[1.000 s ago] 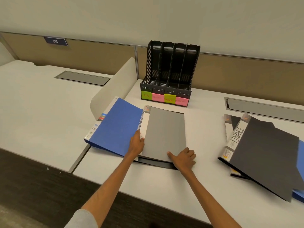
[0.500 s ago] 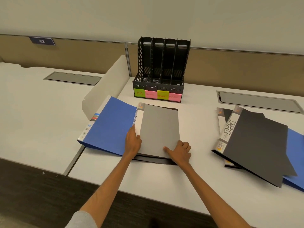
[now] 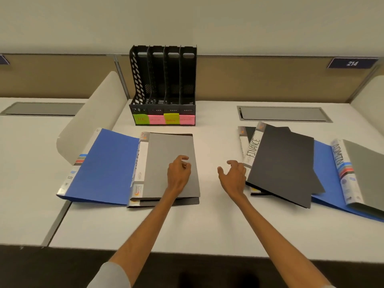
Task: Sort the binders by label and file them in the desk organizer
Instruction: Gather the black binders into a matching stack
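Note:
A black desk organizer (image 3: 164,80) with several slots stands at the back, sticky-note labels along its base. In front of it a grey binder (image 3: 166,150) lies on another one, beside a blue binder (image 3: 106,165) at the left. My left hand (image 3: 178,173) hovers over the grey cover, fingers loosely curled, holding nothing. My right hand (image 3: 232,175) is open above the desk, its fingers near the spine of the black FINANCE binder (image 3: 280,163). Further right lie a blue binder (image 3: 324,175) and a grey ADMIN binder (image 3: 363,169).
A curved white divider (image 3: 91,121) rises left of the organizer. Two grey cable hatches (image 3: 282,114) are set into the desk (image 3: 187,231). A tan partition with a 214 sign (image 3: 352,63) runs along the back. The desk's front edge is near my elbows.
Both hands have let go of the grey binder. The left has lifted over its cover and the right has moved right toward the FINANCE binder. The view has shifted right.

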A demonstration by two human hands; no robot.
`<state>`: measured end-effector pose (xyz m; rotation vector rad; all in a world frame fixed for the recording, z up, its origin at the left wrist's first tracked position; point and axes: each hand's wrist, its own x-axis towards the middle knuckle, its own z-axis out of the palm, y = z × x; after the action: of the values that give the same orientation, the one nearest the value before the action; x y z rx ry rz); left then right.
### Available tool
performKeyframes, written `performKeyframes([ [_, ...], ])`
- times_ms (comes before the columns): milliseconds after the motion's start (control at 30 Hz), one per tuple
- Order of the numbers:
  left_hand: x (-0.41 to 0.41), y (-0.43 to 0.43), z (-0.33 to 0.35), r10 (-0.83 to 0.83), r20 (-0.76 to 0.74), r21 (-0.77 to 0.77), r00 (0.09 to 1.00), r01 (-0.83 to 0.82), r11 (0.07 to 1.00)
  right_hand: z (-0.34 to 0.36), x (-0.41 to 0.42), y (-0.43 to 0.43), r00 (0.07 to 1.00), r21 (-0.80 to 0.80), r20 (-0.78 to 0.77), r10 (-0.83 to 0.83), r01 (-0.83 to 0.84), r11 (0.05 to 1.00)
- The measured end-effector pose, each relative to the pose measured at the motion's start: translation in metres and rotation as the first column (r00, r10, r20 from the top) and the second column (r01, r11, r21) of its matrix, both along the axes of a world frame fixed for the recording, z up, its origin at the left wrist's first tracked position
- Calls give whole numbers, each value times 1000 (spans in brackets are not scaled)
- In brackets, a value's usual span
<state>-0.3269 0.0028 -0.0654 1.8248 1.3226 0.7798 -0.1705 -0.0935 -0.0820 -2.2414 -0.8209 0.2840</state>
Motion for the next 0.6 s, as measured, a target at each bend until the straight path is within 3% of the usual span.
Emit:
performKeyframes([
  [200,74,-27,-4,-150,1,-197,989,147,969,5,72,-43,982,34,109,-156,153,988],
  [400,148,-56,-12,-314,-60,-439,948,258,861,0,142,-88,957,-225,112,-268,288,931],
  [600,190,-81,-19,-354,-1,-420,935,321,849,-6,188,-122,939,-367,148,-310,343,865],
])
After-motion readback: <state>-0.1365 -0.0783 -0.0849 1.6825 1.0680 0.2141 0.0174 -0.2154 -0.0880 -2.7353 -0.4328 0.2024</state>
